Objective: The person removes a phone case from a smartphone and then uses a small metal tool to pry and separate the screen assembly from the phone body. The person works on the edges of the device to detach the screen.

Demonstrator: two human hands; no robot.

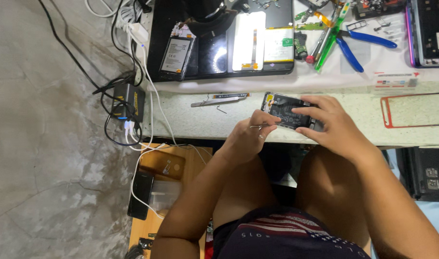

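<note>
Left hand (246,139) pinches thin tweezers (263,125), tips aimed into an opened phone (289,112) at the table's near edge (205,120), while right hand (332,127) presses it flat (steadying it), blue pliers (363,45) parked behind.

Your opened phone (287,111), back cover off, dark internals showing w/ a yellow bit at its 9 o'clock end, lies flat near the table edge. Thin metal tweezers (263,125) sit at its 7 o'clock, tips touching it.
</note>
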